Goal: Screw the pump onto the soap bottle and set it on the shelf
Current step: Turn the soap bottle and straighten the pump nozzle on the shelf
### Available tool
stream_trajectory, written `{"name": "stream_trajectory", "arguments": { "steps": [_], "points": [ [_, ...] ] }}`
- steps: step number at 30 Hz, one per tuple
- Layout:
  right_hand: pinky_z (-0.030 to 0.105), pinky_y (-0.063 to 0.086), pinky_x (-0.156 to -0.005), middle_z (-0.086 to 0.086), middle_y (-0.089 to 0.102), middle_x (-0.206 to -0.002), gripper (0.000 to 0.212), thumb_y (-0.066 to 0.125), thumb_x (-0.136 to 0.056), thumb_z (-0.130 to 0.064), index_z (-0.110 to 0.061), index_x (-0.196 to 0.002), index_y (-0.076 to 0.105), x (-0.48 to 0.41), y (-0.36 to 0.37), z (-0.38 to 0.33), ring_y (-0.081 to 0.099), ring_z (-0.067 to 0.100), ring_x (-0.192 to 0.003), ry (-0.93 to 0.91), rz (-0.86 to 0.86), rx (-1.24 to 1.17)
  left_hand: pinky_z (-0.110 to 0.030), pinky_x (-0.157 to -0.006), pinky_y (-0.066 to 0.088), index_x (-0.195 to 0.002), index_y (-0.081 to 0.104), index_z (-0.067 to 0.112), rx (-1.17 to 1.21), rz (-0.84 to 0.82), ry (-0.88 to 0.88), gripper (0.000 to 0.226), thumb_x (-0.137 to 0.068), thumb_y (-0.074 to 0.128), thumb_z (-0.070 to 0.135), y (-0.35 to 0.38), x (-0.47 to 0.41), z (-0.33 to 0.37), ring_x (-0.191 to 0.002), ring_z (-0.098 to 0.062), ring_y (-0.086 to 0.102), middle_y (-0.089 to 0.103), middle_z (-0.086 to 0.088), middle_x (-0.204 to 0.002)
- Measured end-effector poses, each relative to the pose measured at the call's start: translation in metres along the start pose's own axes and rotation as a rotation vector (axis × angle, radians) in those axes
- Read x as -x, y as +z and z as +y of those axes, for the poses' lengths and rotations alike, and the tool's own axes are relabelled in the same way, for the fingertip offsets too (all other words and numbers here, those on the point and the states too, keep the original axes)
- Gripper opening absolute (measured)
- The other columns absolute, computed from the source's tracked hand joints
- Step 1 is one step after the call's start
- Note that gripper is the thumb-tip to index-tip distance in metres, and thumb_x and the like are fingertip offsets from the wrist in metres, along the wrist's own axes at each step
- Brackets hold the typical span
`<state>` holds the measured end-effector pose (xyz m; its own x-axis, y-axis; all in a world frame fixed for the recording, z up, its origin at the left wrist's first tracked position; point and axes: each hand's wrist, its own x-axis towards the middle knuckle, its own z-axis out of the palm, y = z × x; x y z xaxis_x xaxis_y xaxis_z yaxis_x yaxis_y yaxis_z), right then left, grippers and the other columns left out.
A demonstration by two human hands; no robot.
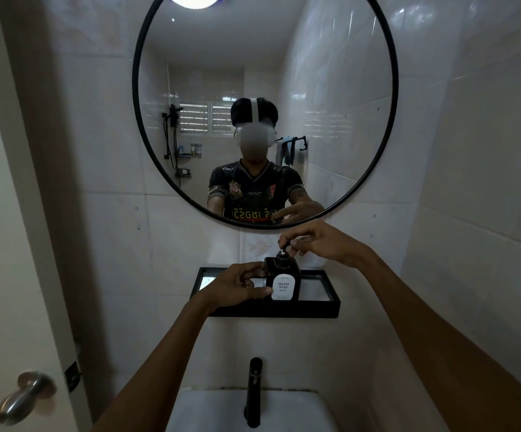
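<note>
A dark square soap bottle (284, 280) with a white "HAND SOAP" label stands on the black wall shelf (315, 310). My left hand (237, 286) grips the bottle's left side. My right hand (315, 244) pinches the black pump (283, 255) at the bottle's neck from above, fingers closed around its top. The pump's head is mostly hidden by my fingers.
A round black-framed mirror (136, 88) hangs above the shelf and reflects a person in a dark shirt. Below are a black tap (253, 391) and a white basin (209, 413). A door with a metal knob (25, 395) stands at the left. Tiled walls close in on both sides.
</note>
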<state>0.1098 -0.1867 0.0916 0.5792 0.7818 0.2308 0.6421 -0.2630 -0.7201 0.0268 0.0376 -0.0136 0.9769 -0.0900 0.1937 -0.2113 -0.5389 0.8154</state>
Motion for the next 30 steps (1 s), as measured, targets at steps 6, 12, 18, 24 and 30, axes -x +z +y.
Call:
{"name": "stream_trajectory", "arguments": {
  "steps": [6, 12, 18, 24, 30],
  "points": [
    [0.026, 0.054, -0.084, -0.013, 0.076, -0.094, 0.022, 0.055, -0.097, -0.001, -0.005, -0.107, 0.074, -0.002, -0.001, 0.002, 0.069, 0.015, -0.09, -0.006, -0.014, -0.029, -0.032, -0.084, 0.058, -0.148, 0.044, 0.03, 0.001, -0.001, -0.004, 0.07, -0.086, 0.076, 0.033, 0.0, 0.0, 0.0, -0.077, -0.022, 0.057, 0.063, 0.007, -0.138],
    [0.031, 0.055, -0.089, -0.01, 0.076, -0.094, 0.021, 0.055, -0.097, -0.001, -0.004, -0.106, 0.074, -0.002, -0.001, 0.004, 0.068, 0.018, -0.091, -0.02, -0.012, -0.066, -0.036, -0.086, 0.059, -0.147, 0.045, 0.031, 0.011, -0.015, -0.009, 0.07, -0.085, 0.076, 0.034, 0.0, -0.001, 0.0, -0.076, -0.023, 0.056, 0.064, 0.011, -0.135],
    [0.028, 0.056, -0.088, -0.011, 0.076, -0.089, 0.022, 0.055, -0.097, -0.001, -0.002, -0.11, 0.072, -0.003, -0.001, 0.005, 0.068, 0.016, -0.092, -0.032, -0.03, -0.065, -0.041, -0.092, 0.057, -0.145, 0.046, 0.035, 0.01, -0.021, -0.018, 0.067, -0.085, 0.076, 0.034, -0.001, 0.004, 0.003, -0.083, -0.027, 0.064, 0.064, 0.012, -0.134],
    [0.029, 0.056, -0.089, -0.006, 0.075, -0.096, 0.022, 0.056, -0.096, -0.001, -0.004, -0.108, 0.074, -0.004, -0.004, 0.007, 0.068, 0.02, -0.094, -0.023, -0.05, -0.083, -0.04, -0.096, 0.057, -0.148, 0.044, 0.032, -0.013, -0.02, -0.042, 0.068, -0.087, 0.074, 0.031, -0.001, 0.006, 0.007, -0.104, -0.041, 0.068, 0.062, 0.008, -0.138],
    [0.029, 0.057, -0.09, -0.006, 0.076, -0.095, 0.021, 0.058, -0.095, 0.0, -0.003, -0.109, 0.073, -0.002, -0.004, 0.006, 0.068, 0.019, -0.095, -0.018, -0.057, -0.122, -0.032, -0.092, 0.057, -0.148, 0.043, 0.032, -0.017, -0.013, -0.054, 0.069, -0.087, 0.075, 0.033, -0.001, 0.006, 0.01, -0.105, -0.039, 0.068, 0.062, 0.016, -0.127]
  ]
}}
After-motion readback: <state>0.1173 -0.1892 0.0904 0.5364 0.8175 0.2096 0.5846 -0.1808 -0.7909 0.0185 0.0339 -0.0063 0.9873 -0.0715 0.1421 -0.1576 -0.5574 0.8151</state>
